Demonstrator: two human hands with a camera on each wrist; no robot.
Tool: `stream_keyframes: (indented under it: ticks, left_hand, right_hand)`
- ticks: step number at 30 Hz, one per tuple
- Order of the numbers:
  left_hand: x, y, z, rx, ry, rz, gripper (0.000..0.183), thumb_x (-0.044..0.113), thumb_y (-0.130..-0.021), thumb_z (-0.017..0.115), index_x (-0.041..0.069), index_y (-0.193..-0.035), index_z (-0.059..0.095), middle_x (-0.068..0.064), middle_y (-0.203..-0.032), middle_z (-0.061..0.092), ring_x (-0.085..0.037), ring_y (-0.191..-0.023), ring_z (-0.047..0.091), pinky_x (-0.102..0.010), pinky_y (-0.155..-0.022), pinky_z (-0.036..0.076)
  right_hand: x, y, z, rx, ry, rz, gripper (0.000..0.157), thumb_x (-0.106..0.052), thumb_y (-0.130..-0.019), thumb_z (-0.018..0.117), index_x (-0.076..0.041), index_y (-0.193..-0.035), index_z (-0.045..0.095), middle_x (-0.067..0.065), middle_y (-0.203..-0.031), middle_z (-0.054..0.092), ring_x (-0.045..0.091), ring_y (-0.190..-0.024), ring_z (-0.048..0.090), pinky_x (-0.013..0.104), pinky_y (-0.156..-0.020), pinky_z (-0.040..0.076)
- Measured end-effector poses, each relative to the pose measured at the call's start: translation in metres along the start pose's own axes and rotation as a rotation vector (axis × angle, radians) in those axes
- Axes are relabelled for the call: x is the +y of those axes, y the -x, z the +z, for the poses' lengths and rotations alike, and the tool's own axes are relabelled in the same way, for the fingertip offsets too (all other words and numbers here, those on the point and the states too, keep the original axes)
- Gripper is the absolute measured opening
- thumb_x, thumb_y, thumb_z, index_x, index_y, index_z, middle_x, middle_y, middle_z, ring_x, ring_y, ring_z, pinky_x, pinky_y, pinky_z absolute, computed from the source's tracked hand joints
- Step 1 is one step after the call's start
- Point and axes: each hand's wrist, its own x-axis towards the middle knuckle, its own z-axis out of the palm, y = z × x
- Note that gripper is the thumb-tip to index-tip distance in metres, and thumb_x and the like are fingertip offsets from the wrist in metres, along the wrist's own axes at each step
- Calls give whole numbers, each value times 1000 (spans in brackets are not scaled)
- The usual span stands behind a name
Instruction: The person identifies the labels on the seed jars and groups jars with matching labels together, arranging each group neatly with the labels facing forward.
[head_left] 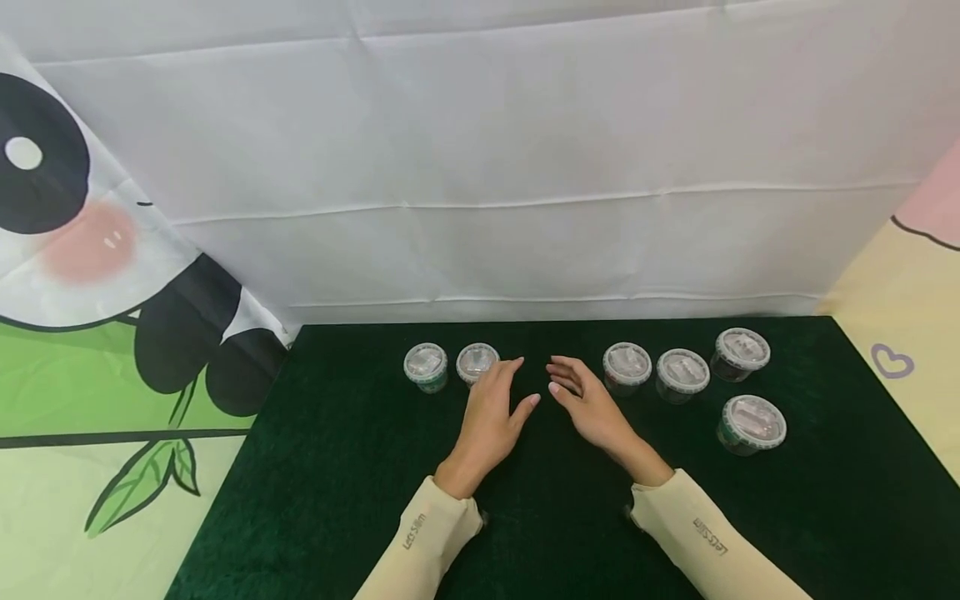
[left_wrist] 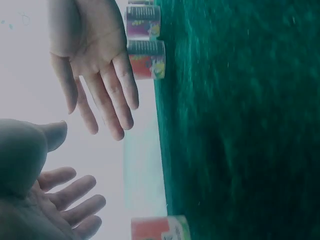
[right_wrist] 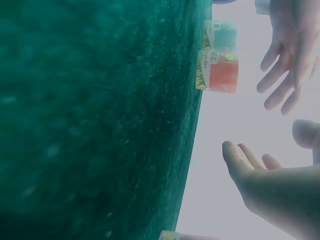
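Observation:
Both hands hover over the dark green cloth, palms facing each other with a gap between them. My left hand (head_left: pixel 491 417) has its fingers extended and holds nothing; in the head view it overlaps the front of a lidded tub (head_left: pixel 477 362). Left of that stands another tub (head_left: pixel 426 367) with a greenish label. My right hand (head_left: pixel 592 408) is likewise empty, its fingers loosely straight, nearest to a clear-lidded tub (head_left: pixel 627 367). In the right wrist view, a red tub (right_wrist: pixel 222 72) and a teal tub (right_wrist: pixel 221 36) stand side by side.
Farther right are a tub (head_left: pixel 682 373), a back-right tub (head_left: pixel 741 352) and a nearer tub (head_left: pixel 752 422). The green cloth (head_left: pixel 330 467) covers the table up to a white curtain (head_left: pixel 480 167). Printed cartoon fabric (head_left: pixel 75 375) hangs at the left.

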Motion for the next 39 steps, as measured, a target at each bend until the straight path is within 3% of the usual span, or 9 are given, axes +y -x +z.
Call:
stream_keyframes:
  ticks: [14, 23, 39]
  left_hand:
    - [7, -8, 23, -111, 164, -46, 54, 24, -109, 61, 6, -157, 45, -16, -155, 51, -34, -145, 48, -54, -120, 41]
    - [12, -16, 36, -166, 246, -64, 53, 25, -110, 59, 7, -158, 43, -14, -155, 51, -33, -143, 49, -52, -118, 43]
    - [16, -28, 57, -205, 333, -42, 54, 26, -111, 58, 6, -158, 42, -13, -157, 50, -31, -143, 50, -52, -118, 43]
  right_hand:
    - [0, 40, -20, 38, 44, 79, 49, -11, -113, 49, 5, -157, 36, 28, -157, 47, 44, -147, 46, 58, -118, 40]
    - [1, 56, -30, 80, 57, 116, 49, -10, -112, 49, 5, -157, 36, 29, -157, 47, 45, -146, 46, 58, -118, 41]
    - [3, 73, -44, 161, 88, 232, 50, -12, -113, 50, 4, -157, 33, 30, -158, 44, 45, -147, 45, 60, -118, 41]
